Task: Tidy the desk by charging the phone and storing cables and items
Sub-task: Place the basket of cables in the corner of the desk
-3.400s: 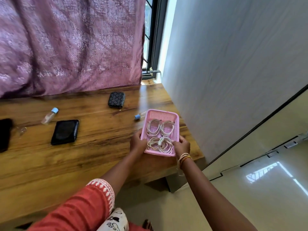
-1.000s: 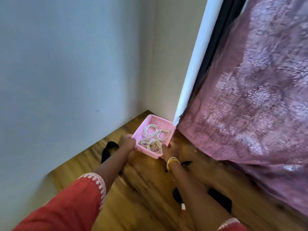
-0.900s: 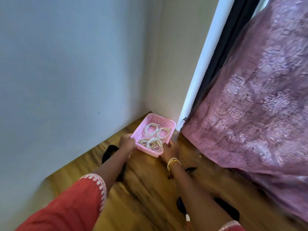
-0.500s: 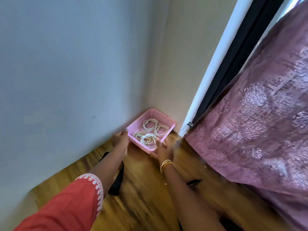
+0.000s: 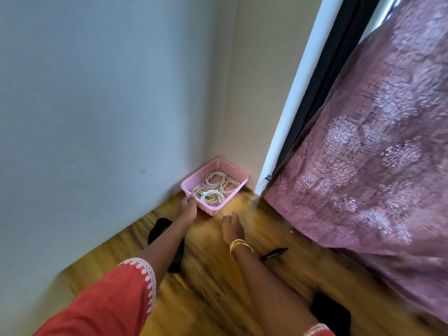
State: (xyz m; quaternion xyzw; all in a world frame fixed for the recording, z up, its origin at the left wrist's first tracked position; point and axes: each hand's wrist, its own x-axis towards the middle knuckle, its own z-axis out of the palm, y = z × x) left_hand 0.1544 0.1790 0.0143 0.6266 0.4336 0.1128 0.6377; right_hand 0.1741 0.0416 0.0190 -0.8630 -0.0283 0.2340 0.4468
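A pink mesh basket (image 5: 194, 183) sits on the wooden desk (image 5: 218, 287), pushed into the corner where two walls meet. Several coiled white cables (image 5: 213, 187) lie inside it. My left hand (image 5: 186, 208) reaches its near-left corner, thumb on the rim. My right hand (image 5: 231, 226) hovers a little short of the basket's near edge, fingers apart and holding nothing. The view is motion-blurred.
A flat black item (image 5: 161, 229) lies under my left forearm. A black pen (image 5: 274, 253) lies right of my right wrist, and another black object (image 5: 332, 314) shows at the bottom right. A purple curtain (image 5: 363, 166) hangs along the right.
The basket was carried from the desk's other end and set down in this corner. My right hand has let go and drawn back; my left hand stays at the basket's corner.
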